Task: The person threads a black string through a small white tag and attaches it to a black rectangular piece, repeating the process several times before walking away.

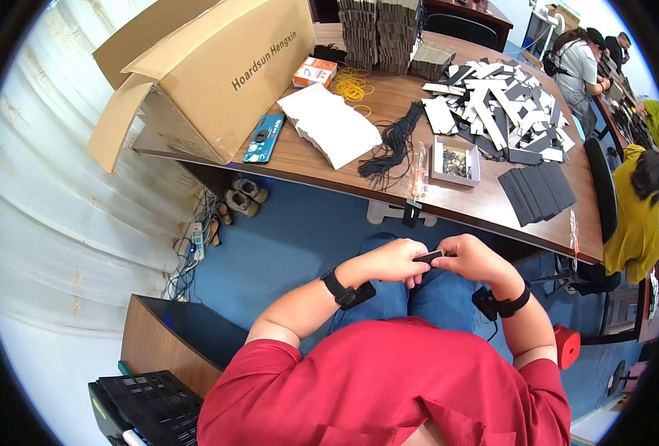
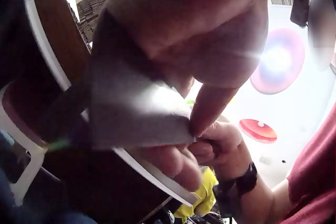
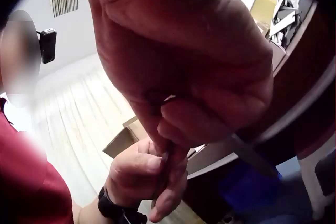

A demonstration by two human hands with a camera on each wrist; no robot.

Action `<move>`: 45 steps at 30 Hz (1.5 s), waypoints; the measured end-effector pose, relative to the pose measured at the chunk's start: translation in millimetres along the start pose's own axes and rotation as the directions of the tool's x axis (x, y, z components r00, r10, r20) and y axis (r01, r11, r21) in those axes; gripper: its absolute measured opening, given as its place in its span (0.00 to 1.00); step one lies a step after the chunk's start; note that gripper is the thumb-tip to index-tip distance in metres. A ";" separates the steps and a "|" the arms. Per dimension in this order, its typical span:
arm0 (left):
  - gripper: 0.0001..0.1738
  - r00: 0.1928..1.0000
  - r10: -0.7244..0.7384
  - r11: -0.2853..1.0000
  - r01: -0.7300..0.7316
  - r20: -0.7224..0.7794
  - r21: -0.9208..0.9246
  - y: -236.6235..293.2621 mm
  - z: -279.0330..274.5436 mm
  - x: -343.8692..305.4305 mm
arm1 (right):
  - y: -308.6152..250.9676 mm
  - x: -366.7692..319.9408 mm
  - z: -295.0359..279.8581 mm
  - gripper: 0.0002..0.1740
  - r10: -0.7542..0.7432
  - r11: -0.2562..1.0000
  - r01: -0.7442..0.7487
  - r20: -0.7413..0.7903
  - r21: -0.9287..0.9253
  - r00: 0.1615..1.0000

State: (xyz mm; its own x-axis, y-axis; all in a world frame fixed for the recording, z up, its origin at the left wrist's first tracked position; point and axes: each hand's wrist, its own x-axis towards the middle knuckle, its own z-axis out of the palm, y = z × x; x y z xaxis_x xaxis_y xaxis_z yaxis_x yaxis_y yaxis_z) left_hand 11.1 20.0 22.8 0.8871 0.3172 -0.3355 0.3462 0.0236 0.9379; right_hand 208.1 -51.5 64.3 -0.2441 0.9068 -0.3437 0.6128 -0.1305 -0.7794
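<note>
Both hands meet above the lap, in front of the table edge. Between them is a small flat black card (image 1: 427,256). My left hand (image 1: 398,260) grips its left part, with fingers curled beneath it. At the card's other end, my right hand (image 1: 469,257) pinches with thumb and bent fingers. In the left wrist view the card (image 2: 139,111) shows a broad grey face with glare on it, lying across the fingers. The right wrist view shows it nearly edge-on, mostly hidden behind the fingers.
On the table (image 1: 485,212) lie stacked black cards (image 1: 537,192), a heap of black and white strips (image 1: 496,108), a small box (image 1: 456,178) of metal bits, black cords (image 1: 395,145), yellow rubber bands (image 1: 353,85) and a large carton (image 1: 225,74). Other people sit at right.
</note>
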 end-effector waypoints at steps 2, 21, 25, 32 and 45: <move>0.10 0.948 0.251 0.961 -0.219 -0.196 0.172 1.8 -5.9 1.1 | -0.5 1.7 -13.4 0.13 0.011 0.998 -0.012 -0.012 -0.069 1.000; 0.14 0.367 0.802 0.257 0.501 -0.471 0.827 -24.7 -156.6 -6.9 | 69.6 45.2 -38.7 0.17 0.092 0.790 0.366 -0.686 0.492 0.722; 0.10 0.319 0.784 0.362 0.463 -0.533 0.809 -26.4 -158.6 -9.6 | 36.2 31.8 -2.3 0.13 -0.272 0.953 0.237 -0.878 -0.189 0.393; 0.02 0.353 0.278 0.866 -0.494 -0.893 0.074 -25.1 -100.9 -12.4 | 30.1 42.5 43.8 0.13 -0.116 0.810 0.500 -0.753 0.306 0.647; 0.11 0.776 0.094 0.890 -0.347 -0.624 -0.297 -92.0 -9.4 14.6 | 45.1 58.6 94.1 0.11 0.021 0.978 0.108 -0.597 0.180 0.802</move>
State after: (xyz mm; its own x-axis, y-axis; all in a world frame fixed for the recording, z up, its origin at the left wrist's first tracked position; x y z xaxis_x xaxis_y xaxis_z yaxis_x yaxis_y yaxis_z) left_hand -10.6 31.3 -67.5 0.5298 0.8401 -0.1165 -0.0901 0.1924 0.9772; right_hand 150.8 -42.0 -40.3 0.2661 0.9637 0.0208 0.4379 -0.1017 -0.8933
